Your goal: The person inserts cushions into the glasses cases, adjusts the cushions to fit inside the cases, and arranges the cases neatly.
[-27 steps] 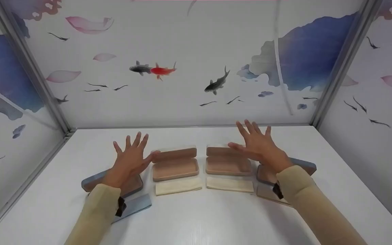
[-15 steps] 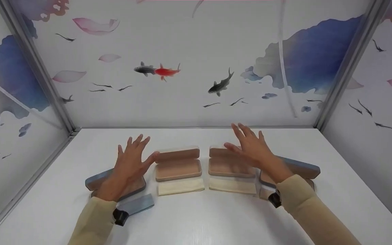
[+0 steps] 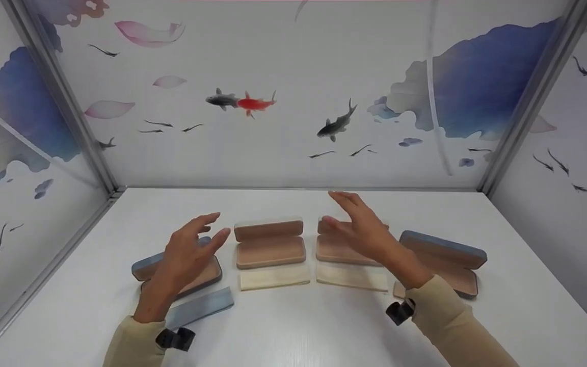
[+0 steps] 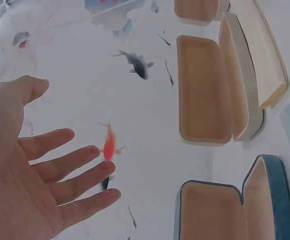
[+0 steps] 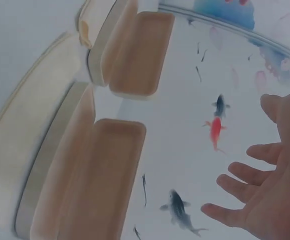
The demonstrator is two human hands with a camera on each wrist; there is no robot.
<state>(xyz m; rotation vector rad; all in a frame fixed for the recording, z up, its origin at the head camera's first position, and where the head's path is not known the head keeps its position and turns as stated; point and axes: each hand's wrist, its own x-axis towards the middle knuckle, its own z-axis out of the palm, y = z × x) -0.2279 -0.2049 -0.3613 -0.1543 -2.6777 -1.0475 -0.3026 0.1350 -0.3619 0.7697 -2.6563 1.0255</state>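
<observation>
My left hand (image 3: 185, 255) hovers over the left blue eyeglass case (image 3: 211, 269), fingers loosely extended, thumb apart, holding nothing. That case lies with its lid raised, showing a tan lining, and is partly covered by my hand. Over the right cream eyeglass case (image 3: 330, 248), my right hand (image 3: 367, 233) is also relaxed with nothing in it. Another cream eyeglass case (image 3: 270, 252) sits between the hands, lid up. At far right a second blue eyeglass case (image 3: 459, 280) lies opened, partly behind my right forearm. Both wrist views show bare palms with spread fingers (image 4: 80, 192).
Folded cloths lie before the cases: a blue cloth (image 3: 207, 305), a cream cloth (image 3: 275, 278), a second cream cloth (image 3: 352, 278) and a tan piece (image 3: 399, 289) mostly hidden by my right sleeve. Printed panels (image 3: 283, 153) enclose the white table (image 3: 293, 326).
Both hands have turned, their fingers less spread than before. My right hand has shifted left, uncovering more of the right blue case; my left hand has drawn slightly nearer. The cases stay put.
</observation>
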